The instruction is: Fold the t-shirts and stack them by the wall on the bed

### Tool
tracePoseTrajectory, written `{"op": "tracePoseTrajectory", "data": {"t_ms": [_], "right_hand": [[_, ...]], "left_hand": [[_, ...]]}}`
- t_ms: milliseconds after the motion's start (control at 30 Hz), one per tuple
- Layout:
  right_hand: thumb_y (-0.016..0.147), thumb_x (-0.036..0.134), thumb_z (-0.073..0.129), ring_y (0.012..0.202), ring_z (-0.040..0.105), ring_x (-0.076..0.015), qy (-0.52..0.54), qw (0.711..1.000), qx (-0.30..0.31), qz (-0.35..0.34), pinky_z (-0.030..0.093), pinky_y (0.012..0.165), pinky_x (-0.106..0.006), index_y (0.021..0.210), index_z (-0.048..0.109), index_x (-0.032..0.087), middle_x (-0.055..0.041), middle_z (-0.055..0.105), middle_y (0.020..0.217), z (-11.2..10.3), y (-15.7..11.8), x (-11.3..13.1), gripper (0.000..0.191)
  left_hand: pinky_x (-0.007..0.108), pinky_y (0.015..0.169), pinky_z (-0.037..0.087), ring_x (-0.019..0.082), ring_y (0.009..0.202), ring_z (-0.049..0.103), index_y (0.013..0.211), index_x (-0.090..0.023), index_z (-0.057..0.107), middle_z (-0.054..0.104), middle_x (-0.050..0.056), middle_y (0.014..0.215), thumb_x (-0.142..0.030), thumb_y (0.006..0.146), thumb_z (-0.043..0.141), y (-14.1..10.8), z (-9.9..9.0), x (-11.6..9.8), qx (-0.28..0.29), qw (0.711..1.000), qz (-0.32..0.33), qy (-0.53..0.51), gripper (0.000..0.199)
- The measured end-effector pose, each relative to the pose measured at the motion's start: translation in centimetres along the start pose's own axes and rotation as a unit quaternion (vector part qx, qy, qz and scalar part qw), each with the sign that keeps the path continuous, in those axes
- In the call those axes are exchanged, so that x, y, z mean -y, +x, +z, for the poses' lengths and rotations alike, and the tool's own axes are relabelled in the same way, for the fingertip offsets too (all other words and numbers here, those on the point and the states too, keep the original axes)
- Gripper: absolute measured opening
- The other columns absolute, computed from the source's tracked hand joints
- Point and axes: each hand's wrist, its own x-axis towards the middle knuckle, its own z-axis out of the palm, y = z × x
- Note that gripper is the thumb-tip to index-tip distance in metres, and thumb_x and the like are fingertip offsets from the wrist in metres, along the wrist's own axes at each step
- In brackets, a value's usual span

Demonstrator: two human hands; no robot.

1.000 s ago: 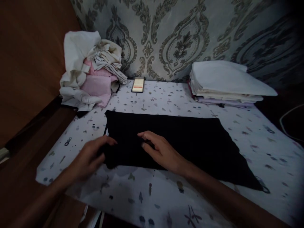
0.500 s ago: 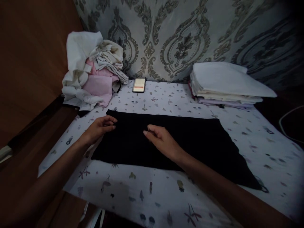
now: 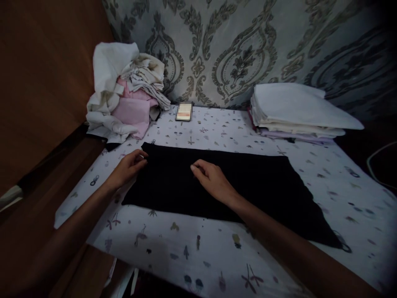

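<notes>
A black piece of folded clothing (image 3: 173, 186) lies spread flat on a patterned white sheet, its right end slanting toward me, with a thin loop at the near right corner. My left hand (image 3: 128, 167) is at its upper left edge, fingers loosely curled and the thumb apart from them, nothing visible between. Over the middle of the black cloth, my right hand (image 3: 211, 178) has thumb and forefinger drawn together. Whether cloth is caught in that pinch is hidden, black against black.
A rumpled heap of white and pink cloths (image 3: 124, 95) stands at the back left. At the back right is a neat stack of folded white cloths (image 3: 294, 107). A phone-like object (image 3: 184, 111), its face blurred, lies near the patterned wall. Wooden panelling (image 3: 52, 74) rises at left.
My left hand has shifted slightly left toward the cloth's edge. My right thumb and forefinger have come closer together. The view has moved a little; the black cloth lies as before.
</notes>
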Motion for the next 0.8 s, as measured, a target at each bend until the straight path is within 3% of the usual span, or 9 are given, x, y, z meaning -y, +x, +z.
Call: {"op": "tracePoseTrajectory", "data": {"t_ms": [133, 167, 300, 333, 433, 500, 567, 700, 800], "right_hand": [[0.099, 0.039, 0.043, 0.062, 0.057, -0.0153, -0.012, 1.000, 0.021, -0.013, 0.038, 0.060, -0.028, 0.094, 0.062, 0.020, 0.0007, 0.060, 0.065, -1.1, -1.5, 0.1, 0.028], [0.099, 0.040, 0.044, 0.060, 0.056, -0.0150, -0.011, 0.999, 0.026, -0.015, 0.038, 0.059, -0.028, 0.098, 0.063, 0.020, 0.0013, 0.060, 0.065, -1.4, -1.8, -0.1, 0.027], [0.095, 0.041, 0.053, 0.060, 0.057, -0.0142, -0.018, 0.999, 0.030, -0.026, 0.041, 0.059, -0.028, 0.111, 0.062, 0.021, 0.0005, 0.065, 0.073, -1.7, -3.1, -1.1, 0.027], [0.094, 0.039, 0.055, 0.064, 0.059, -0.0147, -0.028, 0.999, 0.024, -0.032, 0.042, 0.061, -0.028, 0.112, 0.062, 0.021, -0.0006, 0.067, 0.077, -1.7, -3.4, -1.4, 0.027], [0.093, 0.032, 0.056, 0.077, 0.064, -0.0179, -0.056, 0.996, -0.008, -0.065, 0.049, 0.070, -0.032, 0.115, 0.062, 0.022, -0.0043, 0.070, 0.091, -1.9, -4.3, -2.6, 0.025], [0.094, 0.031, 0.054, 0.089, 0.064, -0.0213, -0.074, 0.992, -0.040, -0.089, 0.052, 0.078, -0.036, 0.116, 0.062, 0.022, -0.0077, 0.069, 0.101, -2.2, -5.0, -3.4, 0.026], [0.095, 0.031, 0.052, 0.098, 0.063, -0.0248, -0.098, 0.987, -0.063, -0.109, 0.052, 0.085, -0.041, 0.119, 0.061, 0.021, -0.0103, 0.068, 0.109, -2.5, -5.7, -4.3, 0.027], [0.099, 0.033, 0.048, 0.105, 0.061, -0.0275, -0.128, 0.979, -0.064, -0.144, 0.048, 0.093, -0.048, 0.120, 0.061, 0.020, -0.0118, 0.067, 0.114, -2.9, -6.8, -5.5, 0.028], [0.100, 0.034, 0.047, 0.108, 0.060, -0.0278, -0.128, 0.977, -0.062, -0.158, 0.048, 0.093, -0.048, 0.117, 0.063, 0.020, -0.0122, 0.066, 0.115, -2.7, -7.0, -5.8, 0.027]], "left_hand": [[0.033, 0.073, 0.047, 0.019, 0.080, 0.059, 0.100, -0.021, 0.058, 0.063, 0.003, 0.089, -0.033, 0.089, 0.051, -1.6, 0.9, -1.4, -0.089, 0.984, 0.061, 0.140, 0.018], [0.034, 0.075, 0.048, 0.019, 0.082, 0.059, 0.100, -0.021, 0.058, 0.063, 0.004, 0.091, -0.030, 0.091, 0.049, -2.0, 1.3, -1.9, -0.088, 0.977, 0.094, 0.172, 0.016], [0.035, 0.085, 0.050, 0.021, 0.096, 0.060, 0.103, -0.022, 0.059, 0.064, 0.007, 0.106, -0.025, 0.098, 0.041, -2.6, 3.3, -3.5, 0.063, 0.939, 0.250, 0.226, 0.020], [0.037, 0.088, 0.049, 0.022, 0.102, 0.059, 0.106, -0.022, 0.059, 0.063, 0.009, 0.112, -0.024, 0.098, 0.040, -2.2, 3.6, -3.6, 0.070, 0.932, 0.268, 0.235, 0.021], [0.046, 0.099, 0.045, 0.028, 0.116, 0.053, 0.122, -0.018, 0.054, 0.058, 0.014, 0.126, -0.027, 0.094, 0.048, 0.1, 3.9, -3.2, -0.015, 0.932, 0.241, 0.269, 0.029], [0.048, 0.098, 0.044, 0.031, 0.115, 0.052, 0.128, -0.016, 0.050, 0.059, 0.014, 0.124, -0.036, 0.091, 0.057, 2.1, 3.8, -2.7, -0.039, 0.939, 0.199, 0.278, 0.043], [0.044, 0.091, 0.046, 0.029, 0.105, 0.056, 0.127, -0.018, 0.053, 0.063, 0.010, 0.110, -0.042, 0.087, 0.062, 3.9, 3.7, -2.3, -0.012, 0.947, 0.164, 0.275, 0.047], [0.036, 0.077, 0.044, 0.022, 0.077, 0.056, 0.095, -0.021, 0.064, 0.058, 0.002, 0.075, -0.036, 0.088, 0.058, 5.6, 3.9, -1.9, 0.049, 0.952, 0.115, 0.278, 0.017], [0.039, 0.086, 0.045, 0.024, 0.088, 0.055, 0.097, -0.021, 0.063, 0.060, 0.005, 0.089, -0.034, 0.088, 0.056, 5.4, 4.2, -2.0, 0.010, 0.950, 0.149, 0.273, 0.017]]}}
